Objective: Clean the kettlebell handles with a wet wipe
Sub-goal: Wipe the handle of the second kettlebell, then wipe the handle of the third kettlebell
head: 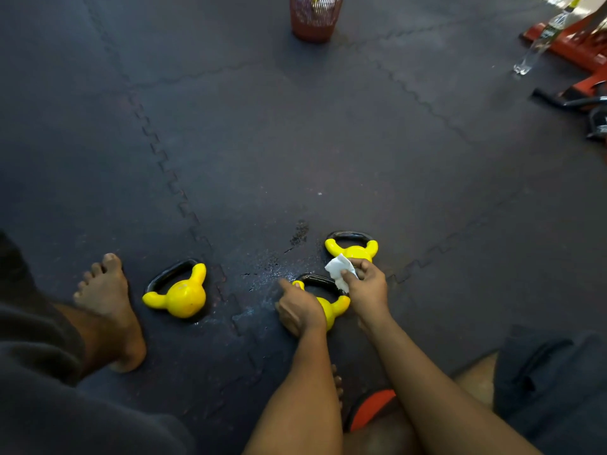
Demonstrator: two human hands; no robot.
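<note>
Three yellow kettlebells with black handles lie on the dark mat. My left hand grips the body of the middle kettlebell, with its index finger stretched toward the handle's left end. My right hand pinches a white wet wipe against the right end of that black handle. A second kettlebell sits just beyond my right hand. The third kettlebell lies to the left, near my bare foot.
My bare left foot rests on the interlocking floor mat. A red mesh bin stands at the far centre. At the far right are a clear bottle and orange equipment. Wet patches darken the mat around the kettlebells.
</note>
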